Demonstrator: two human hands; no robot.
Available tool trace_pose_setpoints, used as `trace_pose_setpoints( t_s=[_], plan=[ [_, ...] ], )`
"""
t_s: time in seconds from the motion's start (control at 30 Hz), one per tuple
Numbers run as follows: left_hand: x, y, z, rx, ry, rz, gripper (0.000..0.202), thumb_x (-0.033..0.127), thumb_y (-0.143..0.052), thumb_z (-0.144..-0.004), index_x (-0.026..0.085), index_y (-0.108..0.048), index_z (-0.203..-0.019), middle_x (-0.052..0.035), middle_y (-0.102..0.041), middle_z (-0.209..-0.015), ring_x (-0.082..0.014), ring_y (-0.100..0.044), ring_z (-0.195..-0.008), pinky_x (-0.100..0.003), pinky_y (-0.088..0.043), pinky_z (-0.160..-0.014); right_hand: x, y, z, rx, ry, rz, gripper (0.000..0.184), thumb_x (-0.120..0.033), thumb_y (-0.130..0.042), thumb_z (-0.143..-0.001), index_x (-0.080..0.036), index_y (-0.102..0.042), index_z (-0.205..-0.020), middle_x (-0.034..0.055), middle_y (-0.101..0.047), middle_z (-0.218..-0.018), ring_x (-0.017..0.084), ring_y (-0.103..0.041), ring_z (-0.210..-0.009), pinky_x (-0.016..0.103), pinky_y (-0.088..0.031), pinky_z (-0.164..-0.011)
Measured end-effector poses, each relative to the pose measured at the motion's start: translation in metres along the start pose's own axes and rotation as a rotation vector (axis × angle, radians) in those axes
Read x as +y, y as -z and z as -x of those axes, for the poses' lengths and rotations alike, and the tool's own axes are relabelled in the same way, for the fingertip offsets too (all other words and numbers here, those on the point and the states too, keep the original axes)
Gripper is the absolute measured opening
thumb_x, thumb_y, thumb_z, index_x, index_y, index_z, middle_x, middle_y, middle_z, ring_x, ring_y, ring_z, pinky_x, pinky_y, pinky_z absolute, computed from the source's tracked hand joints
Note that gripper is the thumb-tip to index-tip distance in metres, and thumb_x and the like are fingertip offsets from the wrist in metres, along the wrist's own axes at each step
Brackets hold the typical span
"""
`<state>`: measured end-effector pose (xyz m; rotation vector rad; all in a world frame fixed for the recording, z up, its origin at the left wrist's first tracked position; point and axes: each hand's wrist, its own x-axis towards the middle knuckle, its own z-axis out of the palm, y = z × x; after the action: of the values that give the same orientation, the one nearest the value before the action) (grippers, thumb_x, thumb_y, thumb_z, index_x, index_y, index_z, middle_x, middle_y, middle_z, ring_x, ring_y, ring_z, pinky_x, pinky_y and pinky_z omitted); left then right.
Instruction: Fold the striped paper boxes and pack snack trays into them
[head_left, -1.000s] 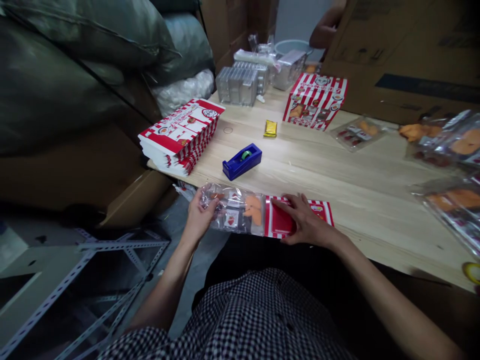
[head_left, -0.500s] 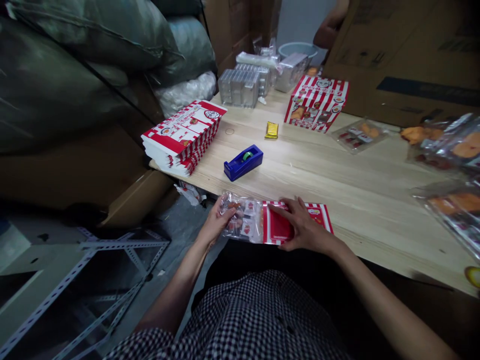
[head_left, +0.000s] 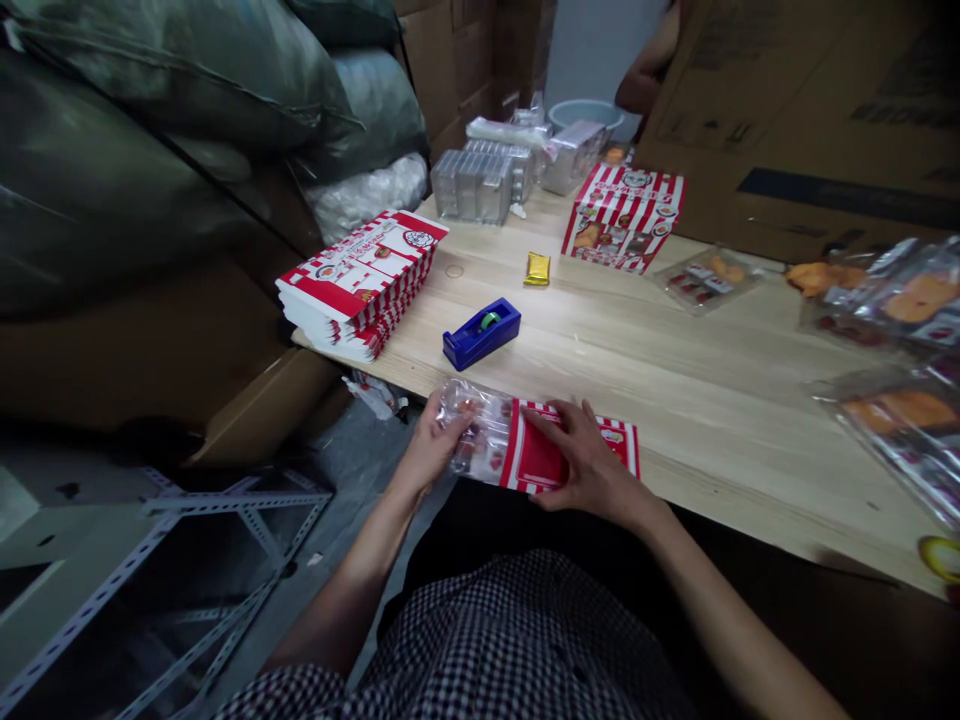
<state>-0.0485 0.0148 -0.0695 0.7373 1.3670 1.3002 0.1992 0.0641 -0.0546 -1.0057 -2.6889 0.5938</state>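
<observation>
My left hand [head_left: 435, 440] grips the left end of a clear plastic blister pack [head_left: 491, 440] with small items inside, thumb on top. The pack's right part is inside a red-and-white striped cardboard box [head_left: 540, 455], which lies flat at the table's front edge. Spread over the box, the fingers of my right hand [head_left: 589, 460] hold it from above, with the thumb at its near edge. Just beyond the hands stands a blue tape dispenser [head_left: 482, 335] with a green roll.
A stack of flat striped boxes [head_left: 364, 275] lies at the left. Behind are a yellow sachet [head_left: 537, 269], an upright striped box [head_left: 624, 218] and clear plastic trays [head_left: 472, 187]. Filled clear packs [head_left: 911, 420] lie at the right. A person's arm [head_left: 649, 75] shows at the back.
The striped box has moved left over the blister pack, so less of the pack shows. My right hand has shifted left with the box; my left hand keeps its grip.
</observation>
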Motion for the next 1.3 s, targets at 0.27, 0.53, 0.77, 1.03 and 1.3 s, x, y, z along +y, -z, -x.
trace_pose_setpoints(
  t_s=[0.27,0.53,0.77,1.03,1.3],
  plan=[
    [0.030,-0.010,0.028,0.123,-0.299,-0.501,0.061,0.036,-0.067,-0.090,0.021,-0.050,-0.146,-0.0098,-0.075,-0.108,-0.0232,-0.073,-0.078,-0.039,-0.056,-0.087,-0.026,-0.016,0.001,0.224,-0.109,-0.042,0.110,-0.049,-0.083,-0.068,-0.034,-0.022,-0.159,0.0172,-0.034,-0.148,0.046,-0.036,-0.138,0.074,-0.014,-0.116],
    [0.062,-0.018,-0.018,-0.344,-0.234,-0.300,0.042,0.033,-0.066,-0.089,0.017,-0.066,-0.128,-0.0080,-0.076,-0.099,-0.0189,-0.071,-0.075,-0.030,-0.057,-0.071,-0.073,-0.009,0.034,0.518,-0.431,-0.196,0.098,-0.053,-0.079,-0.076,-0.039,-0.026,-0.158,0.0157,-0.044,-0.143,0.044,-0.046,-0.128,0.067,-0.040,-0.104],
    [0.034,-0.058,-0.038,-0.480,-0.316,-0.290,0.035,0.032,-0.076,-0.080,0.018,-0.069,-0.111,-0.0069,-0.074,-0.102,-0.0187,-0.071,-0.082,-0.027,-0.056,-0.073,-0.046,-0.046,0.086,0.666,-0.591,-1.027,0.072,-0.040,-0.059,-0.096,-0.033,-0.024,-0.159,0.0059,-0.067,-0.112,0.022,-0.067,-0.096,0.044,-0.057,-0.092],
    [0.027,-0.074,-0.015,-0.725,-0.416,-0.604,0.022,0.034,-0.062,-0.092,0.020,-0.078,-0.097,-0.0053,-0.077,-0.088,-0.0209,-0.070,-0.079,-0.029,-0.053,-0.075,-0.037,-0.039,0.095,0.726,-0.541,-1.078,0.066,-0.034,-0.069,-0.091,-0.034,-0.043,-0.151,0.0051,-0.069,-0.121,0.020,-0.069,-0.104,0.041,-0.055,-0.100],
    [0.024,-0.065,-0.016,-0.794,-0.566,-0.855,0.021,0.024,-0.062,-0.091,0.023,-0.075,-0.107,-0.0067,-0.077,-0.099,-0.0236,-0.070,-0.092,-0.035,-0.054,-0.085,-0.011,-0.024,0.061,0.632,-0.342,-0.855,0.029,-0.034,-0.060,-0.096,-0.029,-0.070,-0.123,0.0080,-0.066,-0.133,0.024,-0.058,-0.129,0.047,-0.044,-0.111]
  ],
)
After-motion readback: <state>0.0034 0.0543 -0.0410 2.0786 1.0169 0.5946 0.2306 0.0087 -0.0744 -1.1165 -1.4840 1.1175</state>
